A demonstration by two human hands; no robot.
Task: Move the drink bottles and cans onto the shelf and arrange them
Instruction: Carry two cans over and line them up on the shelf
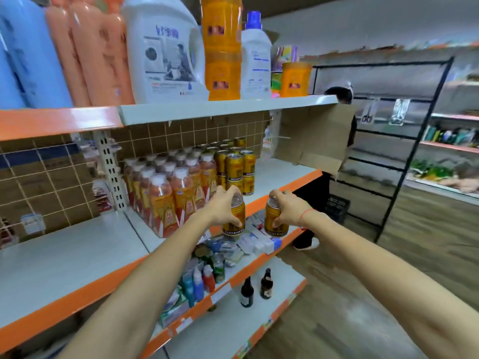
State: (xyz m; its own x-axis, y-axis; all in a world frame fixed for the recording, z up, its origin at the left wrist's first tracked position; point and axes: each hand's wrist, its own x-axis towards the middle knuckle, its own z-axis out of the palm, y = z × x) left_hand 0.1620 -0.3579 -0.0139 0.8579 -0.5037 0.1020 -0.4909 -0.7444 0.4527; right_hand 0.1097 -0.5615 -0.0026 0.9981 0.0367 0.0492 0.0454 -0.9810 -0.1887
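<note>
Middle shelf (77, 244), white deck, orange front lip. On it: block of orange drink bottles (171, 193); just right, touching, gold cans (237, 169) stacked apparently two high.

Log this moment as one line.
left hand: holds can | right hand: holds can | both cans off shelf, front of stacked cans

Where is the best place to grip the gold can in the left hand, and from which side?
Grip the gold can around its upper body, coming from the aisle side, as the left hand does now. It is upright and round, so fingers wrap it easily. That leaves its base free to set down beside the stacked cans on the shelf.
</note>
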